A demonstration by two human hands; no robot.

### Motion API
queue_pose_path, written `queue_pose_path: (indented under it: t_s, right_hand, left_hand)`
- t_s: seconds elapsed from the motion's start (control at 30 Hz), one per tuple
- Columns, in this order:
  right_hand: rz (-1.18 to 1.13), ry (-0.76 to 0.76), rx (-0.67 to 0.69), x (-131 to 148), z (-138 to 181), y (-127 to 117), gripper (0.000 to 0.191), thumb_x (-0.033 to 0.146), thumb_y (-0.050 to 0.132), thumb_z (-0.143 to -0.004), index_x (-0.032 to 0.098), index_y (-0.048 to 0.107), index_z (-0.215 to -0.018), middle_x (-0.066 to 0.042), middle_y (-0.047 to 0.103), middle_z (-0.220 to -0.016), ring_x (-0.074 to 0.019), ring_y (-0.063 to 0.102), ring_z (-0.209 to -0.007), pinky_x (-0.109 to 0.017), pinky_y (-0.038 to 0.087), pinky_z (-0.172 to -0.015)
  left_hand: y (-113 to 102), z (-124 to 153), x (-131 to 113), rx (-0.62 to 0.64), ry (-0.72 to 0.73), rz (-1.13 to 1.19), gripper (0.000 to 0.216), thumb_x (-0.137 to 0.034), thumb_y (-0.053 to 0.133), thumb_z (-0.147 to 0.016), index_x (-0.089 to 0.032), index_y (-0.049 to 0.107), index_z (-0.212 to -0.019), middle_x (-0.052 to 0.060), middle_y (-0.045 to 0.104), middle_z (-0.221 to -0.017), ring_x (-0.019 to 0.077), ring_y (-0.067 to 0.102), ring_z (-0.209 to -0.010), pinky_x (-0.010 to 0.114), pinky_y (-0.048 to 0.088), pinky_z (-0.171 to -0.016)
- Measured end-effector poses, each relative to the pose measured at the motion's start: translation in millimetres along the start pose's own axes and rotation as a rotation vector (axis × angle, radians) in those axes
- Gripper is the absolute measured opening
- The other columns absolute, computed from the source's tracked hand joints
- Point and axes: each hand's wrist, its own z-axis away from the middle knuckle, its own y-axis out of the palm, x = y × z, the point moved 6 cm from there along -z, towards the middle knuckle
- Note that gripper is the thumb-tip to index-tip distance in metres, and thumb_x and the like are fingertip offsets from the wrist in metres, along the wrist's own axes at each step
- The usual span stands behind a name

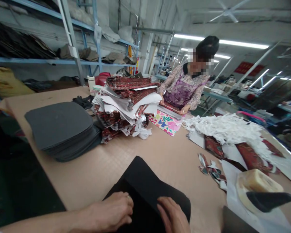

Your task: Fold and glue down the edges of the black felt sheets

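Observation:
A black felt-like piece (pixel 145 184) lies on the brown table (pixel 160 155) right in front of me. My left hand (pixel 113 210) rests on its near left edge with the fingers curled under, pinching the material. My right hand (pixel 173 215) lies on the piece's near right part, fingers together and bent down onto it. A stack of dark grey cut shapes (pixel 63 129) sits to the left.
A tall pile of patterned red and white sheets (pixel 126 103) stands mid-table. A person in a purple apron (pixel 184 90) works at the far side over a floral sheet (pixel 166 121). White scraps (pixel 223 129) and a yellowish block (pixel 259 183) lie right. Blue shelving (pixel 70 55) stands left.

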Motion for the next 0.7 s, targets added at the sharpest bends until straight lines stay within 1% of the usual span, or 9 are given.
queue_pose_path:
  t_s: [0.07,0.1,0.17,0.27,0.33,0.43,0.53,0.63,0.7]
  right_hand:
    - [0.038,0.067,-0.116,0,-16,19,0.04,0.04,0.03,-0.092,0.022,0.065,-0.09,-0.005,0.065,-0.077,-0.0182,0.065,-0.072,-0.026,0.052,-0.063]
    - [0.043,0.076,-0.135,1,-20,31,0.045,0.04,0.025,-0.093,0.02,0.065,-0.09,-0.007,0.065,-0.076,-0.0182,0.064,-0.07,-0.026,0.052,-0.061]
    - [0.055,0.094,-0.168,2,-21,53,0.051,0.039,0.02,-0.093,0.018,0.066,-0.086,-0.009,0.065,-0.074,-0.0183,0.064,-0.065,-0.027,0.052,-0.056]
    - [0.034,0.097,-0.221,-5,-8,73,0.043,0.04,0.027,-0.092,0.019,0.065,-0.086,-0.008,0.065,-0.075,-0.0175,0.064,-0.064,-0.025,0.052,-0.054]
    - [-0.007,0.106,-0.234,-13,2,79,0.035,0.04,0.035,-0.09,0.022,0.064,-0.089,-0.007,0.065,-0.076,-0.0162,0.064,-0.067,-0.023,0.053,-0.056]
    - [-0.084,0.146,-0.162,-23,5,80,0.029,0.038,0.039,-0.09,0.021,0.063,-0.093,-0.006,0.065,-0.079,-0.0154,0.065,-0.07,-0.021,0.053,-0.059]
    - [-0.151,0.177,-0.091,-28,-13,67,0.024,0.033,0.046,-0.088,0.02,0.059,-0.103,-0.006,0.066,-0.088,-0.0162,0.065,-0.075,-0.023,0.053,-0.063]
    - [-0.09,0.268,-0.13,-35,-46,48,0.04,0.039,0.053,-0.083,0.017,0.051,-0.117,-0.011,0.063,-0.103,-0.0236,0.061,-0.093,-0.034,0.051,-0.074]
    - [-0.125,0.334,-0.11,-38,-67,45,0.045,0.045,0.055,-0.08,0.017,0.052,-0.116,-0.011,0.063,-0.104,-0.025,0.059,-0.095,-0.039,0.049,-0.078]
  left_hand:
    - [-17,-20,19,-0.127,-0.085,0.056,0.009,-0.021,0.053,-0.084,-0.022,0.059,-0.092,0.0,0.061,-0.09,0.015,0.058,-0.084,0.022,0.044,-0.076]
    - [-27,-33,33,-0.226,-0.174,0.034,0.011,-0.019,0.051,-0.085,-0.021,0.058,-0.092,0.0,0.06,-0.089,0.0146,0.057,-0.083,0.022,0.044,-0.075]
    - [-33,-62,60,-0.299,-0.275,0.0,0.017,-0.012,0.048,-0.084,-0.017,0.056,-0.098,0.005,0.058,-0.097,0.018,0.055,-0.09,0.027,0.044,-0.077]
    - [-19,-94,95,-0.31,-0.358,-0.009,0.016,-0.004,0.056,-0.073,-0.013,0.057,-0.086,0.008,0.058,-0.092,0.0223,0.054,-0.086,0.031,0.044,-0.073]
    - [-7,-101,110,-0.307,-0.382,0.002,0.012,-0.003,0.057,-0.07,-0.013,0.057,-0.076,0.006,0.058,-0.084,0.0212,0.054,-0.08,0.03,0.043,-0.07]
    - [3,-98,116,-0.308,-0.371,0.027,0.009,-0.006,0.057,-0.073,-0.014,0.055,-0.071,0.004,0.057,-0.078,0.0188,0.053,-0.075,0.028,0.042,-0.068]
    - [2,-91,110,-0.315,-0.331,0.049,0.009,-0.01,0.052,-0.081,-0.016,0.056,-0.075,0.005,0.058,-0.082,0.0186,0.052,-0.079,0.03,0.041,-0.073]
    - [0,-84,99,-0.357,-0.234,0.072,0.018,-0.014,0.042,-0.089,-0.017,0.056,-0.077,0.005,0.059,-0.084,0.0181,0.052,-0.082,0.032,0.039,-0.077]
    - [-4,-79,90,-0.439,-0.12,0.098,0.022,-0.013,0.037,-0.091,-0.017,0.057,-0.081,0.005,0.061,-0.088,0.0173,0.053,-0.085,0.032,0.039,-0.079]
